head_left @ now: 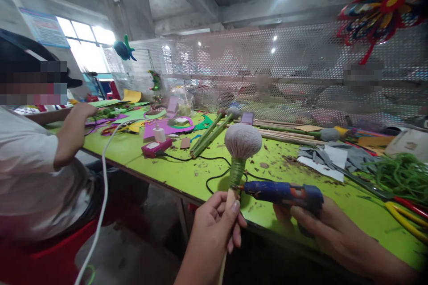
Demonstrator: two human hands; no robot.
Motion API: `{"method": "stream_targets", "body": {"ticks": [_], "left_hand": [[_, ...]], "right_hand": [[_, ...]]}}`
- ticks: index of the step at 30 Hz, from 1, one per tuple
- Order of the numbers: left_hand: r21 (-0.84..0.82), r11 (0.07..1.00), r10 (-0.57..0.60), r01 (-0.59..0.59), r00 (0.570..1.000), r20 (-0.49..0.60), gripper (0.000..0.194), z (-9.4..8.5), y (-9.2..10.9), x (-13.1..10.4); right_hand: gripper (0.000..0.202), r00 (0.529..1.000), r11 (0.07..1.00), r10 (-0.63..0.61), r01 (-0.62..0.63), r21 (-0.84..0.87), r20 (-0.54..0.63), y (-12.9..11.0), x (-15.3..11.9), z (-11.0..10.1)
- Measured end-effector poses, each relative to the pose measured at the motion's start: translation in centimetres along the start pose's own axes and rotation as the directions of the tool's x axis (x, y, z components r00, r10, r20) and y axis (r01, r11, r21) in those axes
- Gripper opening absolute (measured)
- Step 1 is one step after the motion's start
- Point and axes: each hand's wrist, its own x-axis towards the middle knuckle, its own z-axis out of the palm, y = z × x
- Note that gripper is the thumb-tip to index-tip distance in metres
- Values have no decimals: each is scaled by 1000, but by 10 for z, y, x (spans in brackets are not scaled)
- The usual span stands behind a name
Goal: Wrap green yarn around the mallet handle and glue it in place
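My left hand (216,222) is closed around a pale wooden stick (230,200), held upright at the table's front edge. A round grey fabric head (243,141) tops the stick, and green strands (237,171) wrap the neck below it. In my right hand (321,227) is a blue glue gun (284,193), its fingers wrapped round the handle. The gun points left, and its nozzle touches or nearly touches the stick at the lower end of the green wrapping.
On the green table (180,178) lie a power block (156,147) with cables, green-wrapped sticks (212,136), grey cloth (357,158), scissors (397,202) and green strands (397,173). A person (36,178) sits at the left. A white cable (104,178) hangs in front.
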Motion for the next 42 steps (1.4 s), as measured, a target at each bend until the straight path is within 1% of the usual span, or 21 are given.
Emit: {"method": "stream_targets", "body": {"ticks": [2,8,15,19,22,25,28,33,37,42], "left_hand": [[-2,1000,2,-2,1000,-7,22,0,0,-1],[-19,1000,-13,14,1000,29,20,0,-1,0],[-138,990,-28,35,998,49,18,-3,3,0],[-162,985,-37,49,996,80,20,-7,1,3],[-157,986,-47,62,994,96,19,-6,0,4],[-148,987,-47,60,994,94,18,-4,2,3],[-158,984,-57,80,988,146,18,-4,2,2],[-168,981,-66,95,983,172,18,-7,-1,1],[-231,966,-71,116,979,193,16,-8,-1,1],[-307,938,-94,163,969,229,15,-11,0,0]], "right_hand": [[40,1000,1000,-1,1,1,-5,0,0,0],[38,999,1000,25,-25,6,-25,6,-3,1],[35,997,1000,15,-16,-13,-79,9,-10,-2],[35,994,999,12,-7,43,-111,8,-12,-3],[34,997,997,-11,17,81,-72,5,-8,1],[34,999,994,-10,14,110,-41,4,-2,6],[37,999,994,4,0,106,-35,4,1,7],[40,998,996,34,-29,88,-54,3,-1,6],[39,997,998,42,-39,55,-66,4,-4,4],[44,996,998,41,-38,41,-84,12,-8,1]]}}
